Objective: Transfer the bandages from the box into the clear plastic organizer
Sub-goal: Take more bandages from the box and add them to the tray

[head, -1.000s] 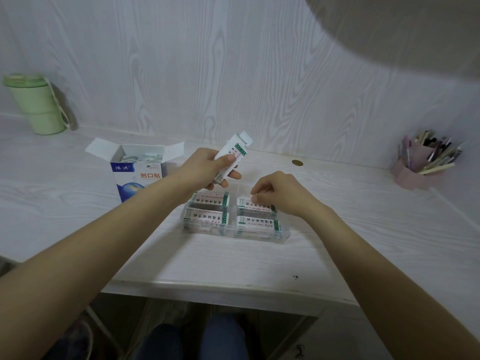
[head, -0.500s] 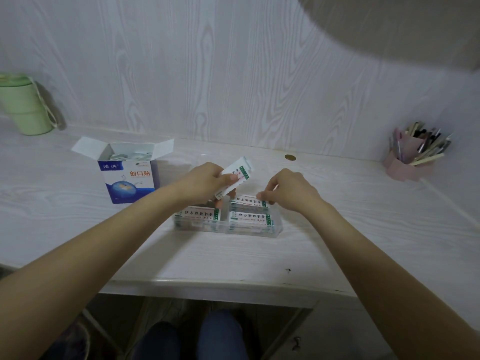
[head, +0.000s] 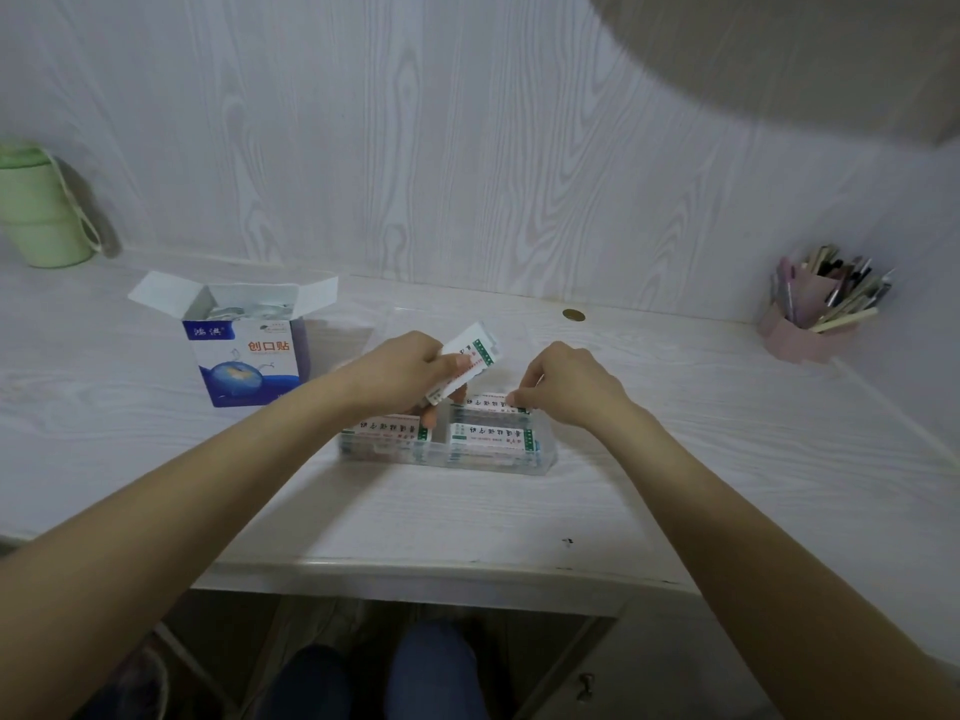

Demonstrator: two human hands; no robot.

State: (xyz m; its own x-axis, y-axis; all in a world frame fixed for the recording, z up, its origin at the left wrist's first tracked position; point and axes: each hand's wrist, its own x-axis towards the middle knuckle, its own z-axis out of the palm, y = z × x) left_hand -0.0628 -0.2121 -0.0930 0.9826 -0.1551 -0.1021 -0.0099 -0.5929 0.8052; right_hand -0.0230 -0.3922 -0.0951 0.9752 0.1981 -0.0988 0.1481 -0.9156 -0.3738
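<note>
Bandages [head: 470,362] over clear organizer [head: 543,456], white woodgrain desk [head: 675,433] (matching wall [head: 467,148])

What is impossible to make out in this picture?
Head view only:
- Back-left organizer compartment: hidden by the left hand and its bandages.
- Box contents: too blurred to count.
- Bandage print: too small to read.
- Right hand fingertips: curled under, hidden.

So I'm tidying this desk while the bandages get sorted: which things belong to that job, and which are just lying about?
In the job:
- open bandage box
- clear organizer
- bandage stack gripped in the left hand
- right hand pinching a bandage in the organizer

Lying about:
- green cup
- pink pen holder
- brass disc in the desk
</note>
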